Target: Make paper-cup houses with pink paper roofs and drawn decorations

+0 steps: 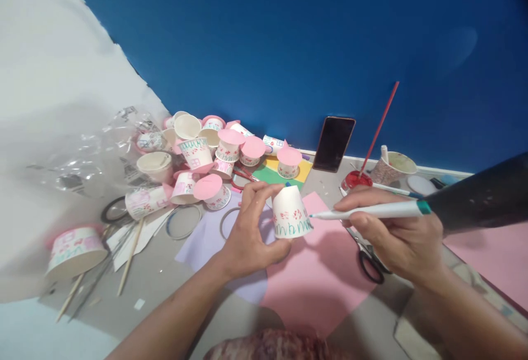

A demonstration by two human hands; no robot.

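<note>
My left hand grips a white paper cup turned upside down, fingers at its top and thumb by the rim. Green zigzag strokes run along the cup's lower edge, with small red marks above them. Between the fingers of my right hand is a white marker with a green end. Its tip is at the right side of the cup; whether it touches, I cannot tell. Below both hands lie pink paper and lilac paper.
Several decorated cups with pink paper discs crowd the back left beside clear plastic wrapping. A phone leans on the blue wall. Scissors lie under my right hand, near a red pot and a cup.
</note>
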